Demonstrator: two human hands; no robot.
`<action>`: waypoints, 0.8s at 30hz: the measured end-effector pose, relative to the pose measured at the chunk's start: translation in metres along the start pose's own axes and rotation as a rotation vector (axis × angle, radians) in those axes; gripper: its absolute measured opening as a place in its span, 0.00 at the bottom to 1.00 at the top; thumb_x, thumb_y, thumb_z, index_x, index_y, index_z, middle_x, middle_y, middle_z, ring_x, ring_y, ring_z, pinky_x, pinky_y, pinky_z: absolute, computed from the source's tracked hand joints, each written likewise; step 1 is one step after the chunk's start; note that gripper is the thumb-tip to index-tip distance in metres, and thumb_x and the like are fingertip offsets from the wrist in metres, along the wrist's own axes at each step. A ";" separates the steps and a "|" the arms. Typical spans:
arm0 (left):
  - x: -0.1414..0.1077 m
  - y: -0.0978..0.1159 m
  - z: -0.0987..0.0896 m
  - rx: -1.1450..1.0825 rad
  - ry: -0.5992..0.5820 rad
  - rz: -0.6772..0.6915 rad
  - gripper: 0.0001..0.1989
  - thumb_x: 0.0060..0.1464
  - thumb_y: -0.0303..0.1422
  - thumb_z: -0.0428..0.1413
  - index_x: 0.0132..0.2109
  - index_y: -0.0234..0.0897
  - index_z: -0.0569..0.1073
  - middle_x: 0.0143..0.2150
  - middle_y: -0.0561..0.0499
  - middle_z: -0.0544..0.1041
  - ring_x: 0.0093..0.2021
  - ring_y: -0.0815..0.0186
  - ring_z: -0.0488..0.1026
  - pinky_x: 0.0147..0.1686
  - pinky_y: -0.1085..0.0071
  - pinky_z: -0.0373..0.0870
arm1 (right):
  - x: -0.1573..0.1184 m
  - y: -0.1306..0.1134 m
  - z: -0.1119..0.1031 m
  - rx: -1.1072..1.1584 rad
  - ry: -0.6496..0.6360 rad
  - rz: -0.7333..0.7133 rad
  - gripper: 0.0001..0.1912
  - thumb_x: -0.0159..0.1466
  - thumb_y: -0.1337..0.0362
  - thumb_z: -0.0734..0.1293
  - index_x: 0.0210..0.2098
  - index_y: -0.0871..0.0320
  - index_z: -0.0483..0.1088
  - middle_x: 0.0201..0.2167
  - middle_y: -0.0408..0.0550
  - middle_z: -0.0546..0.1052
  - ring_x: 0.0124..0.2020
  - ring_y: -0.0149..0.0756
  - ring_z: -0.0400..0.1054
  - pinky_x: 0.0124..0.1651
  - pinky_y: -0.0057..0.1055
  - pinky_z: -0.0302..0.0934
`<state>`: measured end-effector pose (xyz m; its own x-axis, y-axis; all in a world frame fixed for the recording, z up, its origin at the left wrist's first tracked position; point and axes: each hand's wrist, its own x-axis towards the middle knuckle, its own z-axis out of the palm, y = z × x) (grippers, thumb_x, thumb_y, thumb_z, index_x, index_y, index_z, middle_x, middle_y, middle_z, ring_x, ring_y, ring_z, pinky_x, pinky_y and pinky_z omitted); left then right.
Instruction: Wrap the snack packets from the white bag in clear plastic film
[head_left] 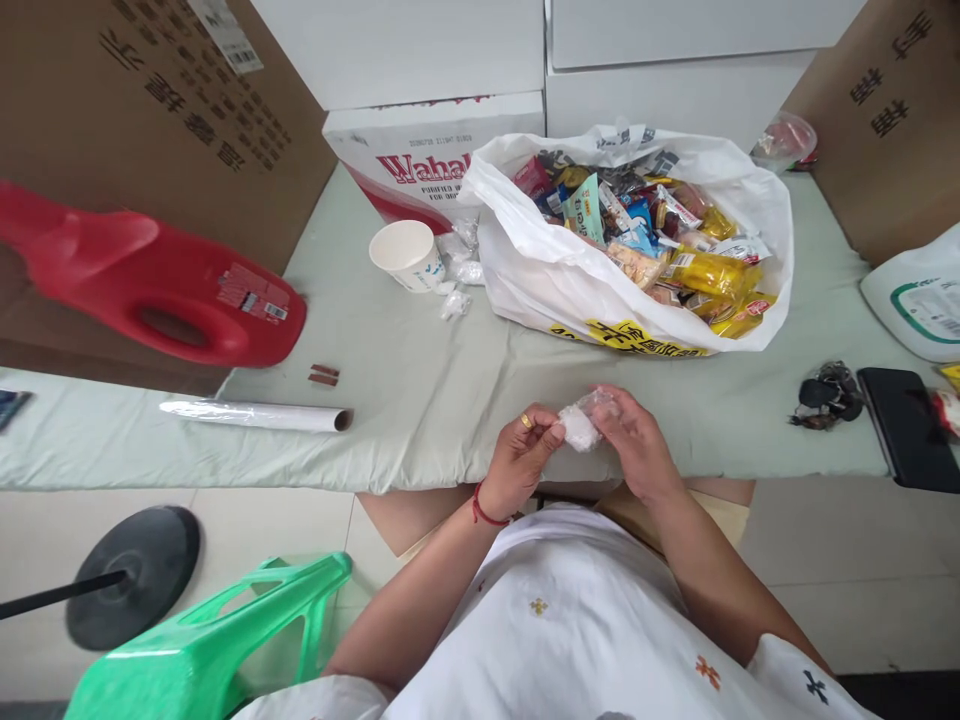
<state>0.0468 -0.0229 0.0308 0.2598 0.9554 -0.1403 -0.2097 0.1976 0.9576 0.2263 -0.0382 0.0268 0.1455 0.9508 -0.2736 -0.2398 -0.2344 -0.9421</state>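
Just over the table's front edge, a small clear plastic packet with white contents [580, 428] is held between both hands. My left hand [525, 450], with a ring and a red string bracelet, pinches its left side. On the right side, the fingers of my right hand [634, 435] close on the crinkled clear plastic. Beyond the hands stands a large white bag [517, 240] full of wrapped snacks [637, 235]. Left of the bag, similar small clear packets [465, 270] lie beside a white paper cup [407, 256].
A red jug [172, 290], a plastic-wrapped roll [255, 415] and two brown strips [323, 375] are at the left. Keys [825, 396], a black phone [911, 425] and a white jug [926, 300] are at the right. Cardboard boxes border the table [390, 400]. A green stool [210, 635] stands below.
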 end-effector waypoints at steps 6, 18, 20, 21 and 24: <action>0.002 -0.005 0.011 -0.075 0.213 -0.119 0.33 0.54 0.62 0.62 0.53 0.42 0.71 0.63 0.43 0.70 0.53 0.60 0.74 0.41 0.67 0.76 | -0.002 -0.004 0.010 -0.438 0.196 -0.365 0.18 0.67 0.47 0.70 0.35 0.55 0.79 0.30 0.44 0.74 0.30 0.33 0.65 0.35 0.31 0.63; 0.020 -0.001 -0.006 -0.251 0.096 -0.360 0.21 0.39 0.37 0.73 0.37 0.36 0.74 0.33 0.55 0.76 0.31 0.70 0.75 0.26 0.77 0.70 | 0.003 -0.028 -0.012 0.208 0.332 -0.027 0.26 0.48 0.47 0.83 0.29 0.55 0.69 0.25 0.36 0.66 0.22 0.23 0.53 0.21 0.21 0.51; 0.018 0.001 -0.007 -0.291 0.173 -0.335 0.19 0.43 0.39 0.72 0.38 0.37 0.74 0.38 0.53 0.77 0.37 0.68 0.77 0.31 0.75 0.74 | 0.001 -0.029 -0.018 0.193 0.364 -0.081 0.24 0.51 0.48 0.83 0.29 0.55 0.69 0.25 0.36 0.65 0.23 0.23 0.54 0.23 0.22 0.53; 0.017 0.004 -0.005 -0.325 0.197 -0.314 0.21 0.46 0.43 0.71 0.42 0.38 0.75 0.43 0.50 0.78 0.43 0.65 0.78 0.35 0.73 0.76 | -0.002 -0.029 -0.018 0.165 0.355 -0.112 0.23 0.54 0.48 0.82 0.29 0.55 0.70 0.25 0.37 0.66 0.24 0.24 0.55 0.24 0.22 0.55; 0.017 0.016 0.006 -0.371 0.200 -0.215 0.33 0.52 0.56 0.66 0.58 0.44 0.73 0.58 0.45 0.75 0.57 0.57 0.76 0.44 0.66 0.78 | -0.012 -0.028 -0.011 0.031 0.233 -0.184 0.17 0.61 0.49 0.78 0.32 0.54 0.74 0.27 0.39 0.69 0.27 0.27 0.59 0.29 0.25 0.57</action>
<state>0.0541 -0.0046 0.0453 0.1553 0.9004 -0.4065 -0.5030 0.4262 0.7519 0.2414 -0.0449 0.0543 0.4044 0.9039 -0.1396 -0.2176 -0.0531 -0.9746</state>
